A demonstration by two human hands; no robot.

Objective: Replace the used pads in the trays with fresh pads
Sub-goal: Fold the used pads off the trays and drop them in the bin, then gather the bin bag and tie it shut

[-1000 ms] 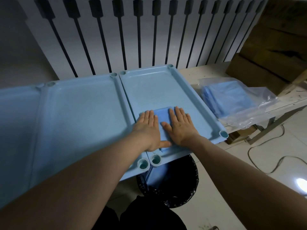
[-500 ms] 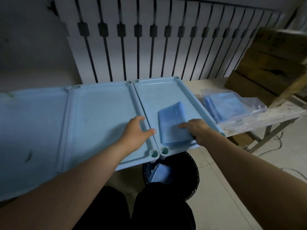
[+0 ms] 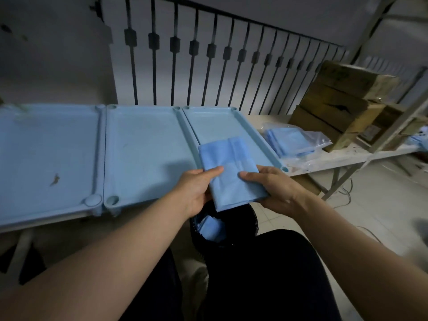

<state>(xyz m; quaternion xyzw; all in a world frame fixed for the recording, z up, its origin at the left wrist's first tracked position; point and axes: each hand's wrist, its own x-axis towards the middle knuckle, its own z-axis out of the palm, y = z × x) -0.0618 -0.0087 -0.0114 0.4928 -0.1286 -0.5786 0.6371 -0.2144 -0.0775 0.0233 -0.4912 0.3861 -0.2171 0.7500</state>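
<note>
white table (image 3: 342,159) bears three blue trays (image 3: 143,147), bagged pads (image 3: 291,140), cardboard boxes (image 3: 335,107)

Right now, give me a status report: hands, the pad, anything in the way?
Left hand and right hand both pinch the folded blue pad. Pad held at right tray near edge, bin below. Nothing seen in the way.

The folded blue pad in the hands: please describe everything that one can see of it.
The folded blue pad looks like thin, soft sheet, in several layers with crease lines. It is tilted, far end over the right tray, near end above the black bin. The left hand and right hand pinch its sides.
</note>
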